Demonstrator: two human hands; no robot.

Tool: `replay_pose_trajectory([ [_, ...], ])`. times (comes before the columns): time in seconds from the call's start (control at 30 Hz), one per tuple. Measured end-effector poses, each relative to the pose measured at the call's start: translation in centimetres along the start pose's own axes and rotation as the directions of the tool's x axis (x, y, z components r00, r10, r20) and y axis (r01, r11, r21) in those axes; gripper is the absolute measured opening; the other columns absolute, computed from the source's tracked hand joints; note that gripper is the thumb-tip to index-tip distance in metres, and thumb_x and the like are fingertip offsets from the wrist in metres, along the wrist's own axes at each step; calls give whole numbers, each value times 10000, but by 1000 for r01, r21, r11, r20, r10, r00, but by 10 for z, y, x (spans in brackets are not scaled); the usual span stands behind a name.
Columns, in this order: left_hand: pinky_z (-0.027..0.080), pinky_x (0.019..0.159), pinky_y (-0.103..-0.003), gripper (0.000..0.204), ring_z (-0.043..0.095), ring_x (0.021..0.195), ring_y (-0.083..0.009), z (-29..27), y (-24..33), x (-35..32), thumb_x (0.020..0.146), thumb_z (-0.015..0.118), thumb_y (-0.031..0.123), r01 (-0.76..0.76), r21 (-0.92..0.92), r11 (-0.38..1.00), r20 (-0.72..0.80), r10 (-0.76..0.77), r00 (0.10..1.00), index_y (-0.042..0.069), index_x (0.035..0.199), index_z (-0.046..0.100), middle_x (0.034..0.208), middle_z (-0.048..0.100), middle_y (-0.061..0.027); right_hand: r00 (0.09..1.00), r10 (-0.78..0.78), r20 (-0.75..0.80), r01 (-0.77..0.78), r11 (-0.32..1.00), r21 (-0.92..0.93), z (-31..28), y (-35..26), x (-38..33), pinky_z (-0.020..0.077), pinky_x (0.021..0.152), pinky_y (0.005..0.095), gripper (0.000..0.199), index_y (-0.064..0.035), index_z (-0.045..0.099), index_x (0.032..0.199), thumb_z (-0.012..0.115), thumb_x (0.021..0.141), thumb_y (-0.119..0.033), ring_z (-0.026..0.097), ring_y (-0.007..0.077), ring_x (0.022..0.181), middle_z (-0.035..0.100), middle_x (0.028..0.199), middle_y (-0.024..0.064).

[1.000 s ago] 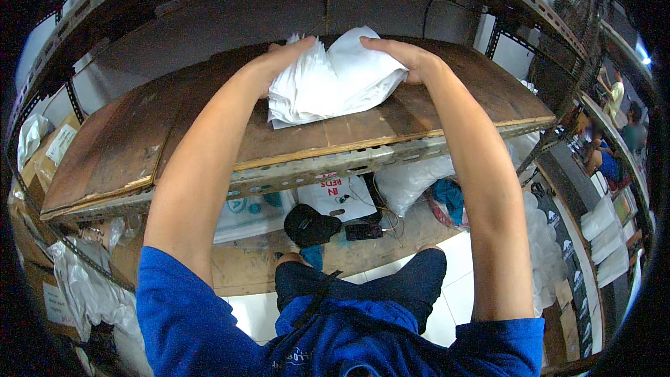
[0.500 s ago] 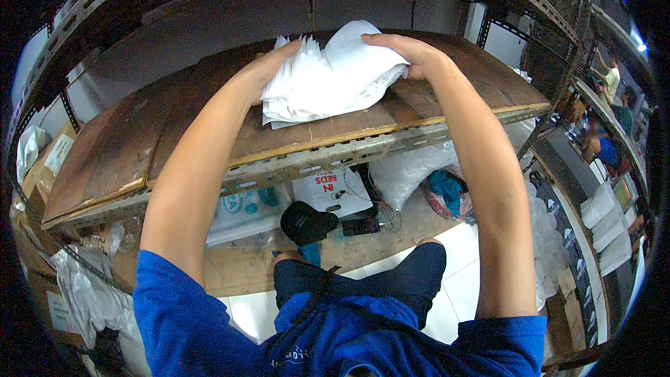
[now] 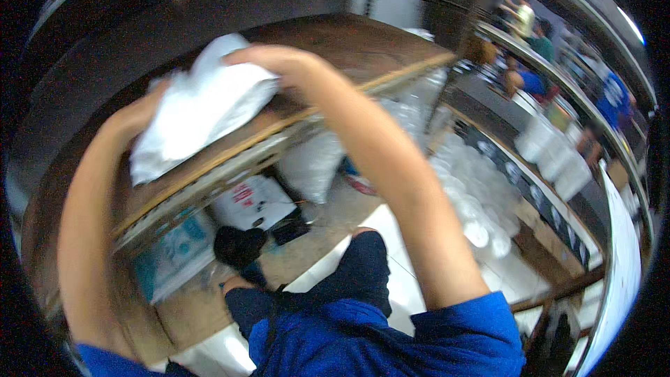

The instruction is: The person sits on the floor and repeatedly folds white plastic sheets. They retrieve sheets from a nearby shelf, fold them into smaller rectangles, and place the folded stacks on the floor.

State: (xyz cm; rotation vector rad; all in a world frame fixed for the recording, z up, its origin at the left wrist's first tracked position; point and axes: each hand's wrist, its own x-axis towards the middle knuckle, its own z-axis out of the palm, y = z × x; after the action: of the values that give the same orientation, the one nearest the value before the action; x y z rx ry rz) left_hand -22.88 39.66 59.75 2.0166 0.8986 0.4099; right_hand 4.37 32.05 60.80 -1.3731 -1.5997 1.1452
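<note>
Both my hands hold a thick stack of white sheets [image 3: 209,115], either paper or thin plastic, over a dark brown wooden shelf board [image 3: 349,45]. My left hand [image 3: 145,108] is closed around the stack's left side, blurred by motion. On the right side, my right hand [image 3: 276,61] grips the stack with the thumb on top and the fingers mostly hidden. A fold bulges up at the stack's far edge between the hands.
Below the board lie a white printed bag [image 3: 255,202], a black cap [image 3: 239,244], a dark flat device [image 3: 289,227] and a clear plastic sack [image 3: 310,167]. Rolled clear plastic [image 3: 474,195] stands to the right. Beyond the racks, several people [image 3: 534,42] are at work.
My view has swung to the right, so the shelf now slants and the stack appears farther left. Both hands keep their hold on it. More of the aisle shows at the right.
</note>
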Motion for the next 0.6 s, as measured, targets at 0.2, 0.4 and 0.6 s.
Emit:
replay_pose_trajectory([
  [0.2,426,980,-351,724,607,1089,-263,-26,29,-24,960,328,621,196,99,976,-293,-159,943,26,1293,573,1275,597,-174,961,-243,-129,268,934,236,25,-11,4,510,873,378,781,50,358,1398,678,815,-360,602,269,1087,571,1251,217],
  [0.4,431,972,-337,720,602,1112,-271,-14,17,-35,937,406,605,172,249,953,-501,-26,865,4,1303,558,1280,587,-199,950,-267,-164,304,912,274,21,13,-2,495,895,369,818,66,309,1411,676,816,-359,588,276,1094,543,1260,240],
  [0.6,445,954,-338,693,609,1100,-264,-8,21,-43,936,430,582,121,229,966,-531,20,847,3,1294,561,1266,596,-190,945,-281,-167,321,893,317,23,15,0,480,902,389,821,64,331,1400,687,805,-376,585,288,1087,550,1247,236],
])
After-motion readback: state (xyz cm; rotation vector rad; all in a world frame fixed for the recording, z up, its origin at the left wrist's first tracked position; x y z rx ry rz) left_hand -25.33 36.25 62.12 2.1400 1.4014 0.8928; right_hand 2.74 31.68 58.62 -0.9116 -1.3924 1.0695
